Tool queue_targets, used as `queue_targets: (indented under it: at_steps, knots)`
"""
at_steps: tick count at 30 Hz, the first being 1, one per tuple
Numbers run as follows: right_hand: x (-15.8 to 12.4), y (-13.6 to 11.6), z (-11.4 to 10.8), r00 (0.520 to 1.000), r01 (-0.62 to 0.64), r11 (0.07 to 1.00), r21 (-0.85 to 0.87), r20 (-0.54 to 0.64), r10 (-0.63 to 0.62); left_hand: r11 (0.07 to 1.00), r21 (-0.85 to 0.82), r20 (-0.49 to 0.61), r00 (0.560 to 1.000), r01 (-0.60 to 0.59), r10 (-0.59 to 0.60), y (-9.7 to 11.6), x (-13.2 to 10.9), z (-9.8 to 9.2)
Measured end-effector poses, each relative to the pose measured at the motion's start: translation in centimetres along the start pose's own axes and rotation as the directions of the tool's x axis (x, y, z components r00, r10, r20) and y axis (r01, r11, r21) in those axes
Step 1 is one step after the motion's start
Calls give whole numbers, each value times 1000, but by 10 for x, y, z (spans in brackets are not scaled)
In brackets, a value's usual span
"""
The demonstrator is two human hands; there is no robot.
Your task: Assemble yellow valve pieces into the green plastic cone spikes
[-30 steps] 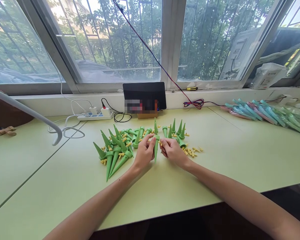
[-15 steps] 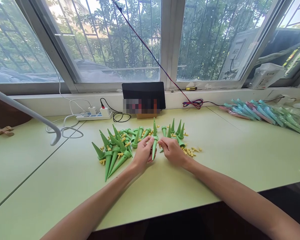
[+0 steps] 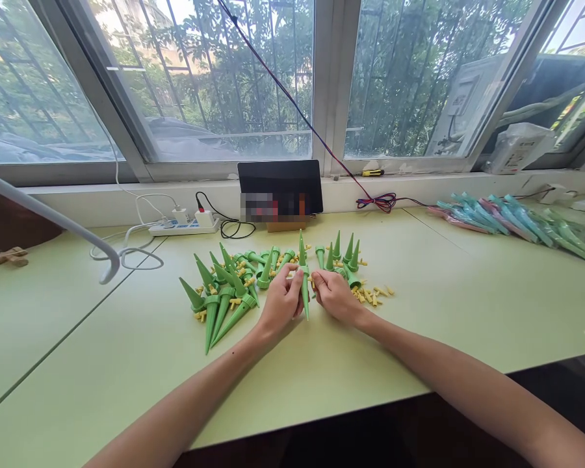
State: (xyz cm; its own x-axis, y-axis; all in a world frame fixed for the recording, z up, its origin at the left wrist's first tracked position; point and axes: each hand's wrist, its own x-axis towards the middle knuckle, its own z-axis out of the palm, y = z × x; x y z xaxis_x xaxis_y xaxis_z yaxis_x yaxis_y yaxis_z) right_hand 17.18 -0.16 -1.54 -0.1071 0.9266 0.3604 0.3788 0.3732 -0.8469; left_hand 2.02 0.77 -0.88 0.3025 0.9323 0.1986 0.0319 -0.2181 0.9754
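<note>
My left hand [image 3: 281, 300] is closed around a green plastic plant watering spike [image 3: 305, 289], whose long tip points down, with a narrower cone rising above its ribbed collar. Close beside it on the right, my right hand [image 3: 336, 296] is pinched shut, and a bit of a small yellow valve [image 3: 313, 281] shows at its fingertips, facing the spike's side. Several more green spikes [image 3: 223, 305] lie heaped to the left of my left hand. Others stand behind my right hand. Small yellow valves [image 3: 370, 296] are scattered on the table just right of that hand.
The pale table [image 3: 419, 312] runs up to the window sill. At the back stand a dark tablet [image 3: 279, 179], a white power strip [image 3: 190, 224] and coiled wire [image 3: 377, 202]. Bagged coloured pieces [image 3: 511, 218] lie at the right. A white curved bar [image 3: 53, 214] juts in from the left.
The spike in my left hand has shifted slightly right and its tip has swung to the right. My right hand stays close by, with the yellow piece now showing at its fingertips.
</note>
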Motion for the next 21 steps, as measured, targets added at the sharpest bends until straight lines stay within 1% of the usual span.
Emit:
queue_targets:
  at_steps: [3,6,8,11,13,15,16,18,21]
  knots:
    - [-1,-1,2,996,-94,989,111,17,93,997,71,2,999,-37,37,-3,-1,0]
    - [-1,-2,5,971,-235,931,278,100,215,983,169,-10,997,-77,80,-3,-2,0]
    - [0,-4,5,944,-328,858,396,174,281,965,238,-22,992,-113,121,-2,-3,-1]
    - [1,-8,2,899,-436,729,528,281,335,934,312,-7,982,-175,186,0,-4,-3]
    - [3,-11,-2,860,-508,649,566,367,354,914,347,7,975,-211,222,0,-3,-4]
    - [4,-14,-5,826,-563,590,579,427,369,898,375,8,969,-232,247,0,-2,-5]
    - [4,-15,-6,814,-579,572,581,443,375,892,385,8,967,-237,253,0,-2,-6]
    - [4,-15,-7,811,-585,565,582,447,378,894,384,13,969,-233,248,-1,-1,-6]
    - [3,-13,-4,839,-544,613,573,391,378,941,293,18,985,-169,171,-2,-1,-4]
